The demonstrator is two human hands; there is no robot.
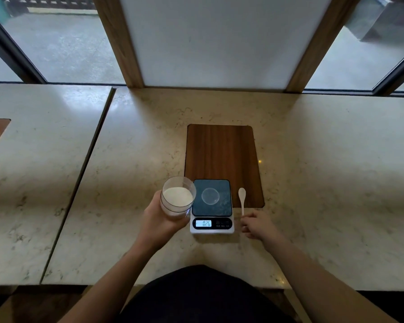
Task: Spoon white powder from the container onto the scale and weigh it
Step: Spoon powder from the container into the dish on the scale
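A clear plastic container holding white powder is gripped from the left and below by my left hand, just left of the scale. The small digital scale has a dark platform with a small clear round dish on it, and its lit display reads 026. A white spoon lies on the table right of the scale, bowl pointing away from me. My right hand rests at the near end of the spoon's handle, fingertips at it, fingers loosely curled; a firm grip is not visible.
The scale sits at the near edge of a brown wooden panel set in a marble table. A seam separates a second table on the left. Windows and a wood-framed white panel stand at the far edge.
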